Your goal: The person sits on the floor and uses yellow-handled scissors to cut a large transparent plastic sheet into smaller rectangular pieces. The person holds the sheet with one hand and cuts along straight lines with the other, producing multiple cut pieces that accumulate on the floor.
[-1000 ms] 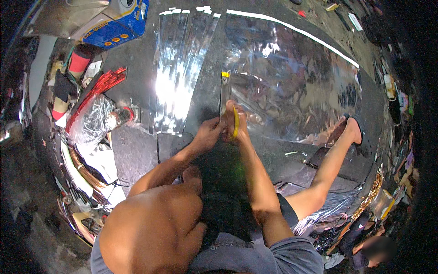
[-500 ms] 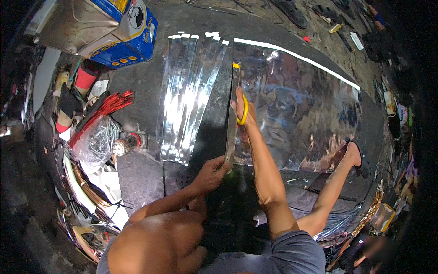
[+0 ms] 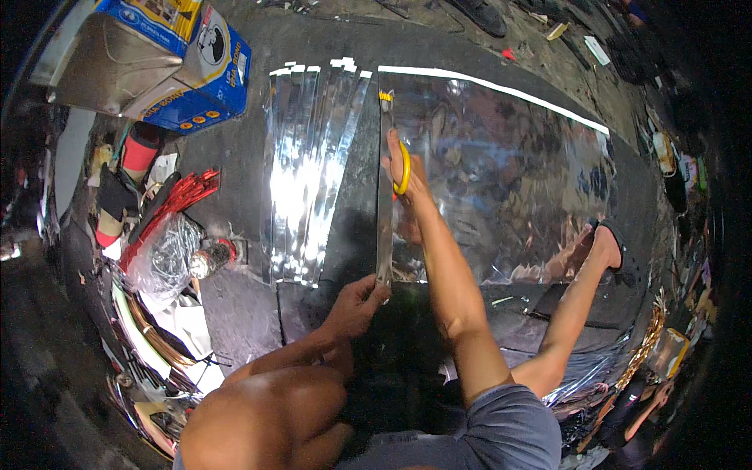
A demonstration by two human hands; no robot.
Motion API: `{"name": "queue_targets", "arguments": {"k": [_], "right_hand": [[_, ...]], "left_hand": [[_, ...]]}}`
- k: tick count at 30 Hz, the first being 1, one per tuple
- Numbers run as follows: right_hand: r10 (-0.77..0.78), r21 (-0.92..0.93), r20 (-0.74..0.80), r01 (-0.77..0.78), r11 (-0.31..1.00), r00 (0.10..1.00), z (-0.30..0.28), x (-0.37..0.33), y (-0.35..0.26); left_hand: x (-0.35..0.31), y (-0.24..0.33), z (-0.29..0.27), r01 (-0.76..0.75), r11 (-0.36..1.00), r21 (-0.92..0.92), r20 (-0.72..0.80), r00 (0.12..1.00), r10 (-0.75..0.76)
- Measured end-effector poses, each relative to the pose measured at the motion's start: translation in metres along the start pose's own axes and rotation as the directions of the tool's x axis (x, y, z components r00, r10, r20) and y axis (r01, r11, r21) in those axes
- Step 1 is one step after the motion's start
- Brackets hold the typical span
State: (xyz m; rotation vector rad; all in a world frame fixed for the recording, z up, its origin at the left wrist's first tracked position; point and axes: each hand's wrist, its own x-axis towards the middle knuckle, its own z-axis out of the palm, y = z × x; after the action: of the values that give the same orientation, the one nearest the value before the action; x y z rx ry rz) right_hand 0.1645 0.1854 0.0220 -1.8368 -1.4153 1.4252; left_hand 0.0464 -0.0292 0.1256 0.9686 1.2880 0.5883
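My right hand (image 3: 409, 176) is closed around yellow-handled scissors (image 3: 403, 168) and lies along a long, thin metal strip like a ruler (image 3: 385, 227). A yellow band marks its far end. The scissor blades are hidden. At the near end of the strip, my left hand (image 3: 359, 304) pinches it between thumb and fingers. Beneath and to the right spreads a large shiny silver sheet (image 3: 501, 180) with a white far border; the metal strip follows its left edge. Several narrow silver strips with white tips (image 3: 301, 172) lie fanned to the left.
A blue and yellow metal can (image 3: 196, 94) stands at the far left. Nearer are red ties (image 3: 176, 200), a clear bag of silver ties (image 3: 168, 251) and a small jar (image 3: 211, 258). My foot (image 3: 608, 244) rests by the sheet's right side. Bundled ties (image 3: 650, 337) lie near right.
The view has shifted a little. My right hand and the scissors have slid slightly away from me along the sheet's left edge; my left hand keeps its pinch at the near end.
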Motion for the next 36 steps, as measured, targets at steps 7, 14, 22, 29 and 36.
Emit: {"name": "queue_targets", "arguments": {"k": [7, 14, 22, 29, 36], "right_hand": [[-0.027, 0.07, -0.147, 0.038, 0.997, 0.989, -0.017, 0.089, -0.051], [0.132, 0.378, -0.038, -0.108, 0.919, 0.991, -0.039, 0.1, -0.06], [0.189, 0.498, 0.098, -0.213, 0.84, 0.977, -0.06, -0.047, 0.03], [0.359, 0.544, 0.227, -0.423, 0.725, 0.905, -0.046, -0.243, 0.1], [0.395, 0.447, 0.559, -0.666, 0.597, 0.729, -0.025, -0.356, 0.111]], "left_hand": [[-0.018, 0.0, -0.011, 0.007, 0.996, 0.092, -0.028, 1.0, -0.005], [-0.005, -0.046, -0.051, 0.196, 0.882, 0.429, -0.257, 0.962, -0.089], [0.032, -0.083, -0.043, -0.273, 0.736, 0.62, -0.266, 0.809, 0.524], [0.103, -0.123, 0.015, -0.259, 0.841, 0.476, -0.143, 0.92, 0.364], [0.105, -0.103, 0.021, 0.036, 0.999, -0.031, -0.149, 0.988, -0.04]]}}
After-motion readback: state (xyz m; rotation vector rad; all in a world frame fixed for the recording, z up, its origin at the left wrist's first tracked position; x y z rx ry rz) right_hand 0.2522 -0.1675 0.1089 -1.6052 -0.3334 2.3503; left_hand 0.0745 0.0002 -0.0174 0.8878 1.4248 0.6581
